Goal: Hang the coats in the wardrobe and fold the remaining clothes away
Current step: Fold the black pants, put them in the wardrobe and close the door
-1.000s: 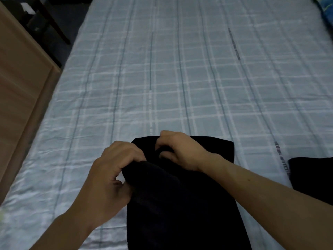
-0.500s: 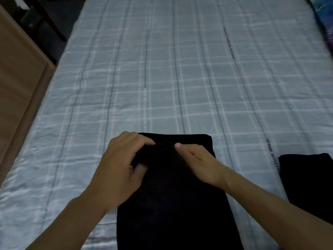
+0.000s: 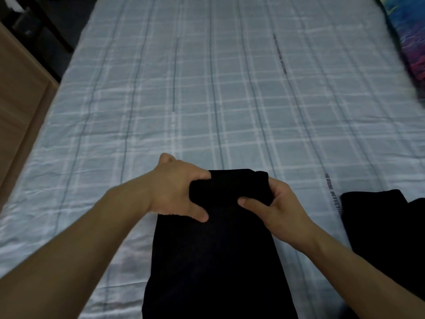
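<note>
Two hands are working the far end of a black garment (image 3: 213,249) that's lying lengthwise on the bed (image 3: 207,100), near the close edge of the mattress and running out of the bottom of the head view. The left hand (image 3: 177,189) is gripping the left side of the rolled-over top fold, fingers curling over it and thumb pressing into the cloth below. The right hand (image 3: 276,208) is pinching the right side of that same fold, thumb on top and fingers tucking under the edge. Another dark piece of clothing (image 3: 386,238) is sitting just beside it to the right, not touching. A colourful fabric (image 3: 409,38) is peeking in at the far right corner, and a wooden cabinet (image 3: 20,93) is standing along the left side of the bed.
</note>
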A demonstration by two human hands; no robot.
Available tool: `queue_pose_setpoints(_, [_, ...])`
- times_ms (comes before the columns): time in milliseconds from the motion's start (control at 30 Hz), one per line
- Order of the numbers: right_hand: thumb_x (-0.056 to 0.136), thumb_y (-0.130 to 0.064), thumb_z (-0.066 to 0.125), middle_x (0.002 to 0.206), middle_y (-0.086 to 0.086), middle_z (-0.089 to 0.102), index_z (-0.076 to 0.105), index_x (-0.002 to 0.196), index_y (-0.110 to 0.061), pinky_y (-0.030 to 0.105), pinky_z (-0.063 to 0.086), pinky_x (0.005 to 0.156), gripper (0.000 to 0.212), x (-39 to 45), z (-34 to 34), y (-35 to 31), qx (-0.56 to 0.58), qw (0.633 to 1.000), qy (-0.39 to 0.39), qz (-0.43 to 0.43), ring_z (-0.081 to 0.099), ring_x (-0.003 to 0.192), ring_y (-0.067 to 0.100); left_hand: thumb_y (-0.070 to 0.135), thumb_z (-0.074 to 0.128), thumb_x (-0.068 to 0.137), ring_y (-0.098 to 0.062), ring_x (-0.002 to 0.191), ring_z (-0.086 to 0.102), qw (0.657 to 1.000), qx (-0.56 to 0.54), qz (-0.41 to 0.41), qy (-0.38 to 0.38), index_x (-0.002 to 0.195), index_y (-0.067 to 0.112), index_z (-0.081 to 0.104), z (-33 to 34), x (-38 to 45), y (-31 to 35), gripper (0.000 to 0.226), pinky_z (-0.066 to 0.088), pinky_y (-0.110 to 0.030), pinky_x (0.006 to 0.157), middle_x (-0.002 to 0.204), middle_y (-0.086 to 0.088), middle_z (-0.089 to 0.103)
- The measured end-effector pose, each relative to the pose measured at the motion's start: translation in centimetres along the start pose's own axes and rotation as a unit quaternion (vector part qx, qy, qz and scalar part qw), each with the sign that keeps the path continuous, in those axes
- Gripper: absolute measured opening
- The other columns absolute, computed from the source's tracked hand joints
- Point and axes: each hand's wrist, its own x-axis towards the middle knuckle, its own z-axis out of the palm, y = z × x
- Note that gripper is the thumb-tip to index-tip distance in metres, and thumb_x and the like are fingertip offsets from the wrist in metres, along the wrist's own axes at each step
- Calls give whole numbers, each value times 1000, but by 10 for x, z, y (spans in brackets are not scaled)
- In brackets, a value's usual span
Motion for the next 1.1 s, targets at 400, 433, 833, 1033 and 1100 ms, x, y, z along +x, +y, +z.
queue_pose_setpoints(400, [90, -3, 67, 98, 0, 75, 73, 101, -23, 17, 54, 76, 24, 9, 2, 6, -7, 1000, 12, -8, 72, 93, 14, 69, 82, 51, -9, 118, 36, 996, 28, -1, -79, 83, 67, 59, -13, -6, -30, 40, 18, -38, 114, 100, 23, 60])
queue_pose_setpoints(433, [90, -3, 67, 98, 0, 75, 73, 101, -24, 18, 55, 76, 25, 7, 1, 7, -5, 1000, 11, -10, 73, 93, 15, 66, 83, 53, -5, 118, 38, 995, 39, 18, -88, 82, 64, 59, -13, -6, -29, 38, 17, -38, 115, 99, 25, 60])
queue_pose_setpoints(833, [89, -5, 69, 98, 0, 76, 73, 104, -20, 19, 56, 73, 21, 2, -19, 15, 4, 996, 84, 39, 73, 92, 16, 68, 69, 75, 15, 92, 56, 998, 58, 8, -14, 108, 49, 53, -3, -8, -35, 42, -6, -29, 119, 78, 25, 68])
queue_pose_setpoints(1033, [89, -14, 71, 87, -9, 75, 72, 106, -17, 10, 52, 66, 17, 18, -11, 40, -114, 981, 136, 77, 71, 81, 3, 88, 40, 69, -4, 81, 51, 985, 104, -84, 106, 103, 40, 47, 29, -5, -55, 60, 20, -34, 110, 73, 13, 54])
queue_pose_setpoints(1100, [90, -18, 70, 85, -15, 70, 69, 108, -14, 3, 46, 64, 18, 25, -6, 50, -207, 965, 137, 87, 66, 76, -2, 78, 52, 76, -13, 96, 53, 975, 126, -119, 138, 110, 34, 50, 41, -6, -54, 55, 23, -38, 108, 87, 12, 57])
